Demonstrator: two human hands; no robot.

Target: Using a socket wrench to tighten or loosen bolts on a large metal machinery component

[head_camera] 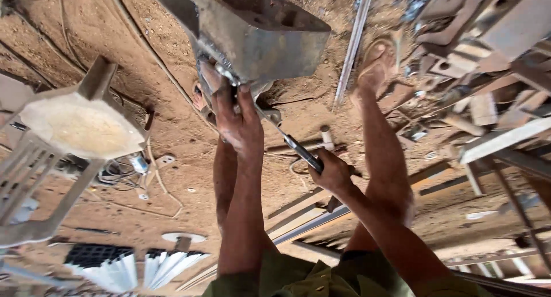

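Left hand [238,122] pressed flat, fingers together, against lower edge of grey steel block [261,35] above dirt floor [149,84]. Right hand [333,172] fist-wrapped around dark handle of slim metal tool [281,133], tip at block's underside.

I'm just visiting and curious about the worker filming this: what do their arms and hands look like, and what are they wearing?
Both arms are bare from above the elbow down. The left hand and right hand wear no gloves, rings or watch, and look dusty. Short olive-green sleeves show at the bottom edge. The feet wear open sandals.
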